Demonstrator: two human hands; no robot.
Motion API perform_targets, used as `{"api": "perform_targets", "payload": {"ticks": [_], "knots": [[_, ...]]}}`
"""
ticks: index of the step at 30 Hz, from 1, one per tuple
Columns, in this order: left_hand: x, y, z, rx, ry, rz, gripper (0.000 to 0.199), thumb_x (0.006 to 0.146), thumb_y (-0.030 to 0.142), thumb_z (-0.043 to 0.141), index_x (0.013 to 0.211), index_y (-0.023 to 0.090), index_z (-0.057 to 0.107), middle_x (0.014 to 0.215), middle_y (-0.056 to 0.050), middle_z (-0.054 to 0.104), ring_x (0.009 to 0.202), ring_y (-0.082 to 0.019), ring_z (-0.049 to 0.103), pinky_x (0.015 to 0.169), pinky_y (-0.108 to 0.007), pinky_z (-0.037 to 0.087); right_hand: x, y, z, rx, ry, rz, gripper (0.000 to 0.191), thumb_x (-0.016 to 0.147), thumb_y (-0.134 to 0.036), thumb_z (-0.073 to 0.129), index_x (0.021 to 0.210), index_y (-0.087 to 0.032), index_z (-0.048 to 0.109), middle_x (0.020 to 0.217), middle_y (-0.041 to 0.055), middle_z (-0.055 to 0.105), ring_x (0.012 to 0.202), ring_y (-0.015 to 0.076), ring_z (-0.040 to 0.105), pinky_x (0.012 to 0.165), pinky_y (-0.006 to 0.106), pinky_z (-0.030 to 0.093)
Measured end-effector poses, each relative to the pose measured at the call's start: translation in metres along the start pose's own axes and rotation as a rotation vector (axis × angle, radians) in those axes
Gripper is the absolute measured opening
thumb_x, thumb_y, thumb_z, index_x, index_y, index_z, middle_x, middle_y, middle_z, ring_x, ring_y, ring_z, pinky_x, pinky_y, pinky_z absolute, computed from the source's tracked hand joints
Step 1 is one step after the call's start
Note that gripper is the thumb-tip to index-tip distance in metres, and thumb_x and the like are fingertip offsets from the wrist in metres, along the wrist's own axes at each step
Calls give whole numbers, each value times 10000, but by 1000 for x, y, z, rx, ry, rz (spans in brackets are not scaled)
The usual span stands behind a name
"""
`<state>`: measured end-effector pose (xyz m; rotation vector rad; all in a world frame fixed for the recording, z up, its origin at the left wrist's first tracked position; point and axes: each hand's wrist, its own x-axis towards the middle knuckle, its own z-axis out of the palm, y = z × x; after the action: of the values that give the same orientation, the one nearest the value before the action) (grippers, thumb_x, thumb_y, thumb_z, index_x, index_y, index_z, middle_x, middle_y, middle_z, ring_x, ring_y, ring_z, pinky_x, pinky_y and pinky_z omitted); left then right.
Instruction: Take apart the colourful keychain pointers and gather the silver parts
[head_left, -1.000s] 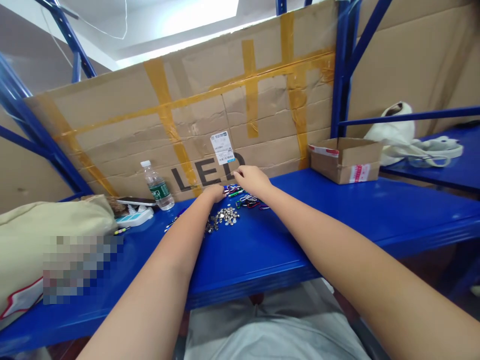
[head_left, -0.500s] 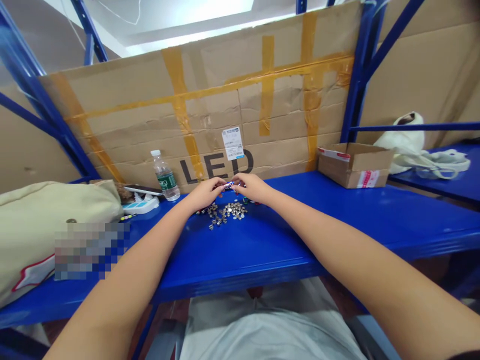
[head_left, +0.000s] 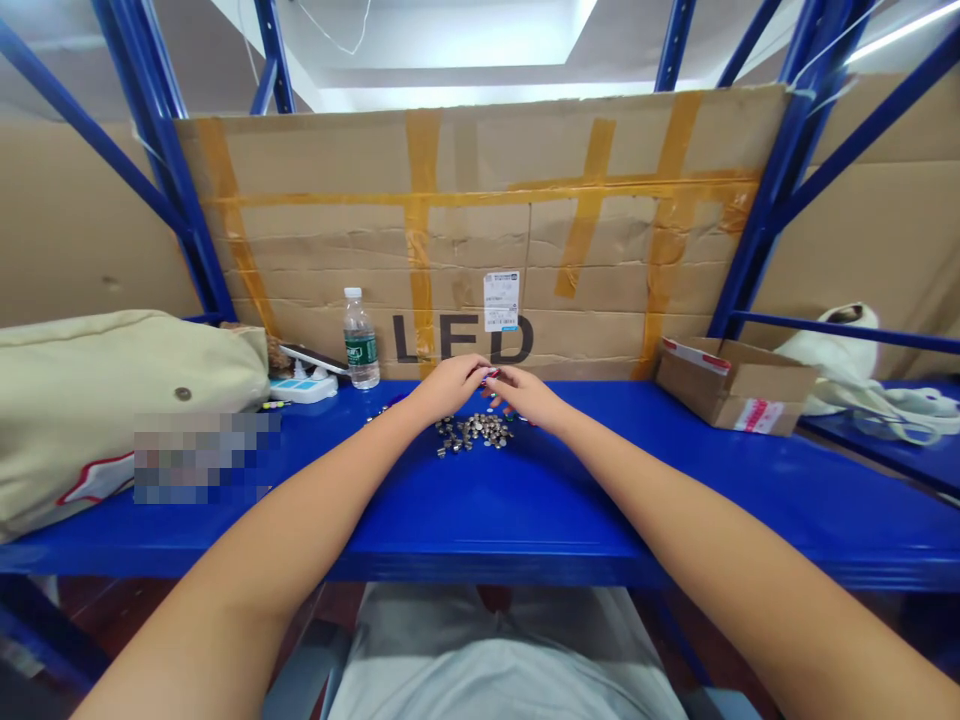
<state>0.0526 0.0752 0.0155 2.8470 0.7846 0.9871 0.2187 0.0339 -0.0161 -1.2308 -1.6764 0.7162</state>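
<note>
There's a little heap of shiny silver metal bits (head_left: 474,433) sitting loose on the blue shelf. Right behind it, a small colourful clip-looking piece (head_left: 491,376) is pinched up off the surface, too tiny to make out properly.

At centre frame my bare hands meet over shiny metal pieces (head_left: 474,432) on the glossy blue painted shelf (head_left: 525,510); creased matt cardboard (head_left: 480,230) stands behind.

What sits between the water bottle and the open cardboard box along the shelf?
Head view: both hands, left hand and right hand, meet over a small coloured piece, too small to identify. Just in front lies a pile of small metal parts. Elsewhere between the water bottle and cardboard box, bare blue shelf.
</note>
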Motion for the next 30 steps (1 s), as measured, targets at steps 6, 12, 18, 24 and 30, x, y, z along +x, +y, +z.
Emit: {"api": "perform_targets", "payload": {"ticks": [6, 12, 18, 24, 30], "knots": [[0, -2, 0, 150, 9, 73, 293, 940, 263, 370, 1046, 145, 617, 1055, -84, 678, 983, -212, 608, 853, -316, 452, -2, -3, -1, 60, 4, 35, 228, 924, -212, 424, 1124, -166, 524, 993, 75, 665, 684, 90, 607, 547, 186, 464], [-1, -3, -1, 138, 46, -4, 338, 949, 301, 332, 1005, 159, 633, 984, -78, 691, 912, -219, 625, 778, -314, 453, -3, 2, -3, -198, 19, -61, 268, 891, -166, 463, 1158, -156, 446, 835, 34, 647, 599, 105, 594, 553, 229, 454], [-1, -1, -2, 81, 37, -18, 339, 949, 317, 333, 914, 167, 634, 832, -58, 681, 784, -199, 618, 711, -292, 434, -3, 2, -5, -468, 46, -91, 55, 883, -218, 460, 920, -179, 470, 665, -12, 587, 520, 116, 528, 540, 248, 406], [-2, 3, -1, 46, 43, -2, 347, 949, 338, 331, 815, 179, 609, 732, -33, 649, 712, -184, 598, 682, -279, 413, -5, 0, -5, -557, 77, -64, 107, 896, -285, 437, 884, -185, 473, 707, 29, 595, 614, 149, 536, 594, 257, 401], [-3, 4, -2, 46, 51, 29, 354, 952, 340, 323, 822, 178, 610, 721, -25, 644, 707, -176, 592, 660, -271, 400, -6, 0, -6, -595, 24, -87, 143, 900, -283, 407, 852, -182, 497, 728, 52, 608, 679, 174, 540, 648, 268, 403]]}}
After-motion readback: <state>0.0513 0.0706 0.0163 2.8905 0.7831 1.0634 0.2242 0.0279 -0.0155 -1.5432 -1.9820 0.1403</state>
